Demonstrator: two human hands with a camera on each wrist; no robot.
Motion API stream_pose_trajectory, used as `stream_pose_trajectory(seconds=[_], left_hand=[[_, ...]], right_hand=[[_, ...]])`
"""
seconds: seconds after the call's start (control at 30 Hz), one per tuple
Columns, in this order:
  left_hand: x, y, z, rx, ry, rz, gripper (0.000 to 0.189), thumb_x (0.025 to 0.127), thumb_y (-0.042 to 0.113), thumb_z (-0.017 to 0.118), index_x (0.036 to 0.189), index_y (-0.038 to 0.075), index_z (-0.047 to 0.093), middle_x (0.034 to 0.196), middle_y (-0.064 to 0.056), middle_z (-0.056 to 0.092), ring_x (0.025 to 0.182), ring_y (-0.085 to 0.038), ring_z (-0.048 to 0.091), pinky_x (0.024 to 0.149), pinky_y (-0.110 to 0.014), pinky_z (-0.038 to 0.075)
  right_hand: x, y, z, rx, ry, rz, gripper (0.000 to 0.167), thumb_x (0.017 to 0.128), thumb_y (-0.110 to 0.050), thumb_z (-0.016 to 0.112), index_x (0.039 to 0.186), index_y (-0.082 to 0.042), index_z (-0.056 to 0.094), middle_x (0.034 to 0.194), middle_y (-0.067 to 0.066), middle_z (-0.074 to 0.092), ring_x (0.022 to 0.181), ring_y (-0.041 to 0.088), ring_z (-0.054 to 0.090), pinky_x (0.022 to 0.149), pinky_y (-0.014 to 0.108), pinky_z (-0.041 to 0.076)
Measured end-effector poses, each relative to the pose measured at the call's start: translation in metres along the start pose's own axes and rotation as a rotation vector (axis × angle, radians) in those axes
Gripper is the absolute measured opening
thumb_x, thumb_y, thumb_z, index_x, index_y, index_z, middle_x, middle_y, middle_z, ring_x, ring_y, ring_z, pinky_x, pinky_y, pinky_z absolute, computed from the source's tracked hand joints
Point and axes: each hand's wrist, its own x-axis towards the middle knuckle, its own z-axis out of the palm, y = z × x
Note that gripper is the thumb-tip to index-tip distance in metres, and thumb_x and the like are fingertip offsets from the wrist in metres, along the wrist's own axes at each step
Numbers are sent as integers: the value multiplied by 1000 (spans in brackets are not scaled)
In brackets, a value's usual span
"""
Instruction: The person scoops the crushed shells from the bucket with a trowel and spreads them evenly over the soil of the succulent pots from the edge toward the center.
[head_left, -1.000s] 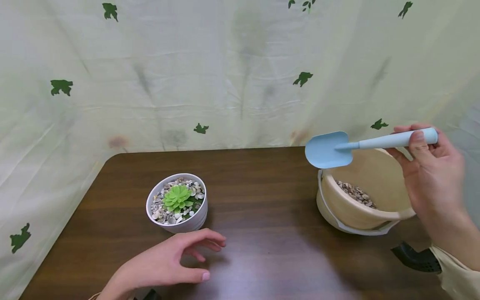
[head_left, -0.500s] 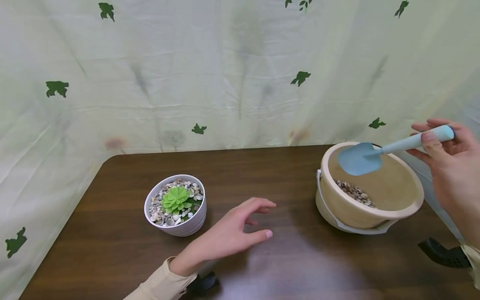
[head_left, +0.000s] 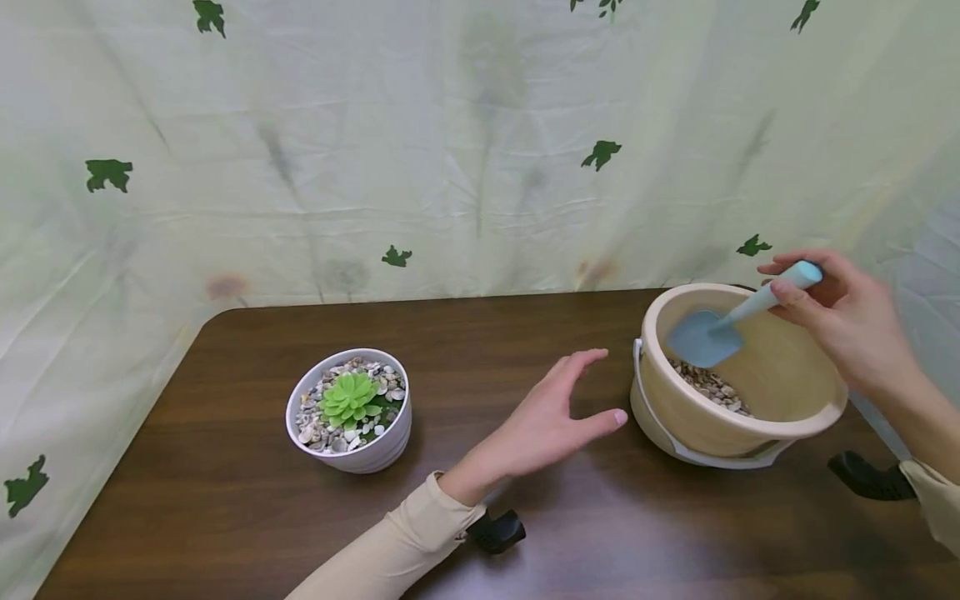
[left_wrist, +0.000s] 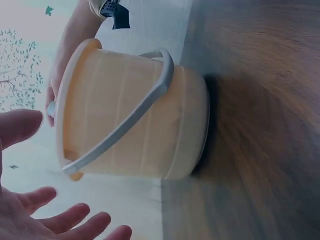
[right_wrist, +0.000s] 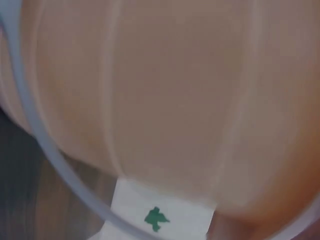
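Note:
My right hand pinches the handle of a light blue trowel over the right side of a cream bucket. The trowel's blade tilts down inside the bucket, close over a small heap of pebbles at the bottom. Left of the bucket my left hand hangs over the table, fingers spread and holding nothing. In the left wrist view its fingers and thumb stand apart in front of the bucket's rim. The bucket wall fills most of the right wrist view, where the trowel is hidden.
A white pot with a green succulent and pebbles stands on the left of the brown wooden table. The bucket's grey carry handle hangs down its front. A pale curtain with leaf prints closes off the back.
My right hand has moved the trowel from above the bucket's left rim down into the bucket. My left hand has moved right, from beside the white pot towards the bucket.

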Motion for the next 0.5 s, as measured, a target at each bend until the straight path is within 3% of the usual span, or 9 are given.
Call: stream_pose_trajectory(seconds=[0.13,0.23,0.37,0.5], left_hand=[[21,1,10,-92,-2,1,73,88,45,71,150,41,32,148,14,38,132,-11,40,103,-40,39],[37,3,17,-101,-16,31,73,88,47,70,150,45,31,148,15,37,131,-11,41,99,-39,42],[53,7,26,-92,-34,55,74,88,49,69,152,40,32,151,15,31,133,-9,37,102,-37,39],[63,10,33,-81,-39,46,81,85,49,72,154,31,32,156,13,21,138,-5,28,107,-34,32]], right_hand=[[5,3,-4,-357,-68,0,33,95,-3,63,128,-3,58,116,-6,64,89,4,66,72,15,51],[5,4,-7,-516,-137,-8,34,94,-6,65,128,-8,58,112,-13,65,81,4,64,68,12,49],[5,5,-9,-648,-219,-19,40,94,-7,66,132,-15,57,108,-4,68,80,0,63,66,11,46],[3,5,-7,-651,-306,10,42,97,-7,62,138,-12,53,106,15,69,80,3,64,65,17,51]])
